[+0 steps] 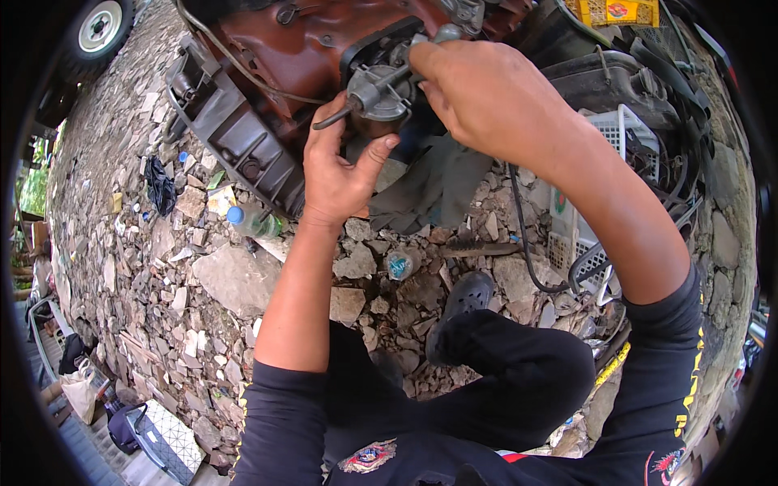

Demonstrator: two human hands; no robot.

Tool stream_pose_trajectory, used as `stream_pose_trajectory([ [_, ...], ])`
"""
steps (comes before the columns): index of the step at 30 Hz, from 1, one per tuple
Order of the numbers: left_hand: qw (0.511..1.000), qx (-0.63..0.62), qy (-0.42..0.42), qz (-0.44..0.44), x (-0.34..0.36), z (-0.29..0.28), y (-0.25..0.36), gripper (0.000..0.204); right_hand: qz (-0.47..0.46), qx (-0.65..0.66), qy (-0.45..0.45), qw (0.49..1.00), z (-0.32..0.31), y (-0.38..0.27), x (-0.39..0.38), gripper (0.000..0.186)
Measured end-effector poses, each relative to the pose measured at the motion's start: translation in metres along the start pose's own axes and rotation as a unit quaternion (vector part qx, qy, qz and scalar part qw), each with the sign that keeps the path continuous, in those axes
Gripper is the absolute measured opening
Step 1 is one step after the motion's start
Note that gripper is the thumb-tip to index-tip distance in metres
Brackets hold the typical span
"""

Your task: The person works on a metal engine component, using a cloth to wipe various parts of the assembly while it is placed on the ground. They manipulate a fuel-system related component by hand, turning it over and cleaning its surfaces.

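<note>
My left hand [340, 166] is wrapped around the lower side of a round, ribbed grey metal part [379, 95], its thumb against the near edge. A slim metal rod [332, 119] crosses over the part and sticks out beyond my left fingers. My right hand [478, 89] is closed at the rod's far end, beside a rounded metal piece [446, 33]; the exact grip is hidden behind the fingers. The part sits against a dark opening in a rusty red-brown metal body [284, 49]. A dark grey cloth [429, 190] hangs below my hands.
A black ribbed plastic panel [243, 138] stands left of the metal body. White plastic baskets [624, 130] and a black hose [523, 227] are on the right. Rubble covers the ground, with a plastic bottle [255, 222], a clear cup [399, 264] and a black plastic bag [160, 185].
</note>
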State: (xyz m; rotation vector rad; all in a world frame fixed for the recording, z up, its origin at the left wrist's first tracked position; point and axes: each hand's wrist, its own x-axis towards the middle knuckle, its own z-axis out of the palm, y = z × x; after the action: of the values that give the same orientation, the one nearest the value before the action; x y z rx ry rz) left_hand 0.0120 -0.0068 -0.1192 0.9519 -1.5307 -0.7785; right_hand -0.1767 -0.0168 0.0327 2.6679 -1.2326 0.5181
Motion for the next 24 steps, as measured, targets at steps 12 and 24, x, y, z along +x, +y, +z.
stream_pose_trajectory([
  [12,0.999,-0.048,0.004,0.012,0.001,0.005,-0.001,0.055,0.104,0.089,0.016,0.991,0.002,0.0,-0.011,0.015],
  [24,0.992,-0.119,-0.003,-0.047,-0.006,0.006,0.005,0.04,0.227,0.251,0.213,0.916,0.047,-0.029,-0.037,0.013],
])
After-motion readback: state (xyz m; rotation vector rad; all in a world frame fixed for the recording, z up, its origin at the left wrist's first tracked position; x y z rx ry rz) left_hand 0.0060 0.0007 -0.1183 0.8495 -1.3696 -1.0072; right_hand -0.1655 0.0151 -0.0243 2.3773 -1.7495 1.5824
